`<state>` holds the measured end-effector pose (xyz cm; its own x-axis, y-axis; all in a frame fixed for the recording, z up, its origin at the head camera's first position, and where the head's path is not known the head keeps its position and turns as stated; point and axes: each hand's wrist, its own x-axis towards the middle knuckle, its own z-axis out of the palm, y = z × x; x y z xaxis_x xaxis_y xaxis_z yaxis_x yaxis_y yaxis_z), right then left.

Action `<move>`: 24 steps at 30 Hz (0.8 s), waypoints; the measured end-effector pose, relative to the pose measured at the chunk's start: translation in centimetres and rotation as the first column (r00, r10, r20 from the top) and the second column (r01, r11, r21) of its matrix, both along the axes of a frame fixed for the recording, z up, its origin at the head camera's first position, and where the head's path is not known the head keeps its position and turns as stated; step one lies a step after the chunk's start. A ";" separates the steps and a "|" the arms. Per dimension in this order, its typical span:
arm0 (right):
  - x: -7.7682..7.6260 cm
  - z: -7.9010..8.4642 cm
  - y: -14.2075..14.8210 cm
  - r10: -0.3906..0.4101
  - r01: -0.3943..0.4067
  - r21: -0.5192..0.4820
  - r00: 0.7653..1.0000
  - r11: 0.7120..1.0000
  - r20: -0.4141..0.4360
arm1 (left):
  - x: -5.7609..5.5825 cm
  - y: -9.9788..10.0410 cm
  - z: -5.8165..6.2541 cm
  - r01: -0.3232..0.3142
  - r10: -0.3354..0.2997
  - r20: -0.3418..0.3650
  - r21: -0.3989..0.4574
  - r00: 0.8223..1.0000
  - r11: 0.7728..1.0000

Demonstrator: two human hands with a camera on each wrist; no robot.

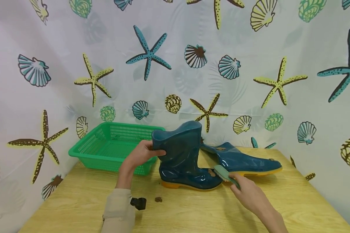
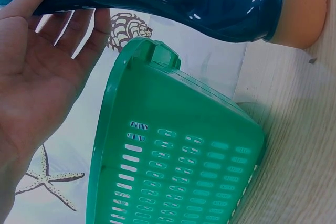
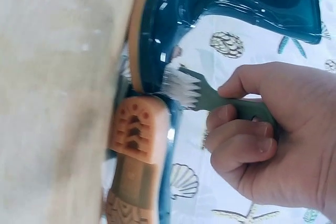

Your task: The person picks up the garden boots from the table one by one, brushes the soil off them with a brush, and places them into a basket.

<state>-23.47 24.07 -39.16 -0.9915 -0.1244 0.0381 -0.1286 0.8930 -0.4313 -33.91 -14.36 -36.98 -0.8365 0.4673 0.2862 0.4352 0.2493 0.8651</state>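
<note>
A dark blue rain boot with a yellow-orange sole stands upright on the table, toe to the right. My left hand grips its shaft just below the opening, thumb on the near side; the left wrist view shows the fingers going behind the shaft. In my right hand is a green scrubbing brush, held by its handle. Its white bristles touch the boot's toe, beside a brown dirt patch. Behind the brush, a second rain boot lies with brown patches on it.
A green plastic basket stands at the back left, beside the upright boot. On the wooden table lie a small brown clump; a black object shows at my left sleeve. A shell-and-starfish patterned curtain hangs behind.
</note>
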 end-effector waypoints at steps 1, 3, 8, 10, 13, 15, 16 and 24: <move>0.1 0.2 0.1 -0.001 0.001 0.011 1.000 1.000 0.002 | -0.1 0.0 0.0 -0.001 0.001 -0.001 -0.001 1.000 1.000; 0.4 0.4 0.3 -0.003 0.003 0.016 1.000 1.000 0.023 | -0.1 0.1 -0.1 0.000 0.000 -0.005 0.002 1.000 1.000; 0.6 0.4 0.2 0.038 -0.037 -0.014 0.998 0.999 0.056 | 0.0 0.1 -0.1 0.002 -0.002 -0.006 0.010 1.000 1.000; 0.6 0.2 0.1 0.056 -0.052 -0.054 0.996 0.997 0.066 | 0.1 0.1 0.0 -0.001 0.001 -0.004 0.007 1.000 1.000; 0.5 0.1 -0.1 0.056 -0.047 -0.114 0.995 0.992 0.080 | 0.2 0.2 0.0 -0.010 0.010 -0.004 -0.001 1.000 1.000; 0.5 0.1 -0.2 0.046 -0.035 -0.137 0.996 0.990 0.080 | 0.2 0.1 0.0 -0.020 0.020 -0.004 -0.008 1.000 1.000; 0.5 0.2 -0.2 0.035 -0.024 -0.139 0.996 0.990 0.077 | 0.2 0.0 0.0 -0.023 0.023 -0.003 -0.010 1.000 1.000; 0.4 0.3 0.2 -0.011 0.012 0.039 1.000 0.999 -0.008 | 0.0 0.0 0.0 -0.009 0.009 0.001 -0.012 1.000 1.000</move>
